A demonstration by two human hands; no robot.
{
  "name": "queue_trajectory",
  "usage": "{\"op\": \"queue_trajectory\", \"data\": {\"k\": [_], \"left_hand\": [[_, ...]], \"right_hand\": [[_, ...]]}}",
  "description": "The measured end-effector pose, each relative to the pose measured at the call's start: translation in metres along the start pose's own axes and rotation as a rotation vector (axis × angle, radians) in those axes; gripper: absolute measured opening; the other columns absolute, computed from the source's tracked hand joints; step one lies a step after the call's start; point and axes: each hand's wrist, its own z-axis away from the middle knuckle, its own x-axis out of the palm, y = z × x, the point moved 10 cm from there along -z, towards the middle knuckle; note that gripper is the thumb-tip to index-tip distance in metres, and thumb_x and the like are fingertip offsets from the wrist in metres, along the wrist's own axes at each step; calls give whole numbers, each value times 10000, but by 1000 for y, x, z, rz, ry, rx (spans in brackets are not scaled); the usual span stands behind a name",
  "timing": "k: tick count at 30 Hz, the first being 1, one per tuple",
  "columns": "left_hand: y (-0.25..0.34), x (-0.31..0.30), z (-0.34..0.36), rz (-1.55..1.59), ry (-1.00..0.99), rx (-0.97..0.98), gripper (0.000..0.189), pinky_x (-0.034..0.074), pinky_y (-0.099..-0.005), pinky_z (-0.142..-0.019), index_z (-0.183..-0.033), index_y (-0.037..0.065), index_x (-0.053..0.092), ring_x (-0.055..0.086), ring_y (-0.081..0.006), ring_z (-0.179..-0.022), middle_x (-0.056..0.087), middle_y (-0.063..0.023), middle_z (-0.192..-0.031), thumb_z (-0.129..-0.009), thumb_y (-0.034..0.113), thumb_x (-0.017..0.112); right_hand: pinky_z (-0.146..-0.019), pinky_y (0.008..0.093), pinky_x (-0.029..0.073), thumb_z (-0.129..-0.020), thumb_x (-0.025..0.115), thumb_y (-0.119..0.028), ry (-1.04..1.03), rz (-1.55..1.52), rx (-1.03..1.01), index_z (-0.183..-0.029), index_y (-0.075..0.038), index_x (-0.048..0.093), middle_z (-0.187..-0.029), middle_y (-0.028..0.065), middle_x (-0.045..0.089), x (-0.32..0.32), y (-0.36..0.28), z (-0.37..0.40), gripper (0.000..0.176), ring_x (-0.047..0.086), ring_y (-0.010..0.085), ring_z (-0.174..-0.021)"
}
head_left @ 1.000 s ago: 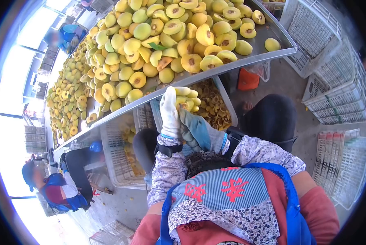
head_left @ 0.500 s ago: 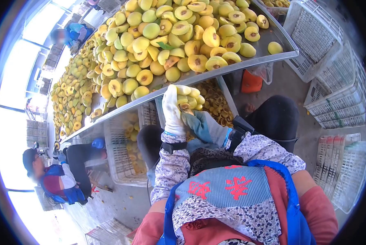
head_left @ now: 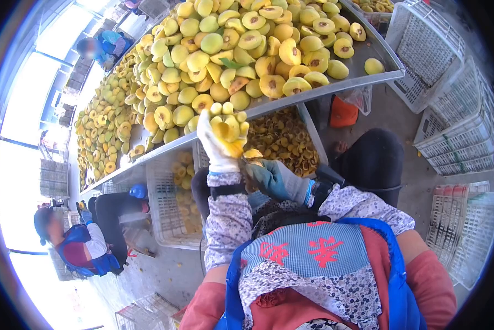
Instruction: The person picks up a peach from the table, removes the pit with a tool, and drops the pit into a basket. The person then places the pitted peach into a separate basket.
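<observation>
Your left hand (head_left: 216, 146) grips a fruit (head_left: 228, 127) just under the table (head_left: 362, 52) edge, above the crate (head_left: 313, 135) to catch scraps; your right hand (head_left: 273, 179) curls beside it, grasp unclear.

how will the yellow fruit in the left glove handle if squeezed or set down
The yellow fruit in the left hand looks rounded, so it would probably roll on the smooth metal table. Cut halves there show soft-looking flesh, so a hard grip may bruise it. One hand holds it up, so likely light.
</observation>
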Motion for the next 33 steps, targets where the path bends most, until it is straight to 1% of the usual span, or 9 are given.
{"op": "queue_trajectory", "data": {"k": [2,4,6,8,12,14,23,30,33], "left_hand": [[16,-3,16,-77,60,79,294,548,-375,-587,-1011,143,574,652,-260,-776,637,-30,-935,-952,427,527],[52,-13,28,-219,102,314,318,549,-379,-624,-1081,112,601,656,-264,-802,649,-54,-980,-945,396,560],[112,3,75,-1579,183,1211,325,552,-361,-722,-1143,50,611,663,-237,-883,655,-92,-1060,-935,299,611],[144,-81,52,-523,364,668,369,550,-320,-687,-1152,-8,597,631,-194,-829,628,-104,-1018,-895,243,679],[174,-87,67,-1216,754,867,360,530,-327,-754,-1152,-16,621,623,-209,-891,635,-122,-1054,-888,223,673],[137,-25,33,-1449,361,926,385,503,-358,-858,-1138,-6,636,633,-263,-929,644,-155,-1099,-873,271,676],[73,9,-77,-2430,361,273,424,468,-441,-975,-1155,108,655,559,-308,-1212,606,-135,-1295,-807,348,633],[71,-21,-107,-2239,172,189,472,461,-433,-992,-1169,83,647,588,-329,-1179,635,-174,-1239,-788,358,686],[99,-15,-92,-1857,206,548,483,516,-373,-903,-1204,60,614,649,-264,-1048,652,-160,-1181,-813,326,710]], "right_hand": [[-356,229,281,-999,455,-555,-71,144,71,-849,-156,550,-633,-58,497,-8,-20,-10,437,387,54,-425],[-352,218,278,-988,436,-598,-91,-491,866,-875,-139,507,-602,-66,410,13,-20,6,478,331,53,-415],[-350,208,273,-971,423,-640,-135,-605,951,-889,-132,484,-577,-71,334,13,7,12,518,286,51,-409],[-346,203,271,-960,438,-652,-25,-517,1071,-893,-132,491,-578,-70,353,5,18,21,527,296,46,-410],[-368,210,286,-970,450,-606,34,-485,988,-873,-121,503,-583,-65,368,-1,2,8,498,313,50,-423],[-377,225,302,-972,448,-591,161,-368,989,-850,-113,505,-582,-55,376,-16,6,2,497,322,61,-430],[-337,293,383,-976,493,-533,225,-28,690,-870,-81,533,-585,18,482,-59,3,-18,465,441,125,-395],[-327,275,362,-994,501,-438,213,-23,681,-910,-102,526,-564,11,485,-51,-13,-29,348,439,118,-383],[-368,255,376,-998,523,-391,191,-66,637,-926,-105,518,-601,0,498,-47,-21,-35,295,445,99,-409]]}}
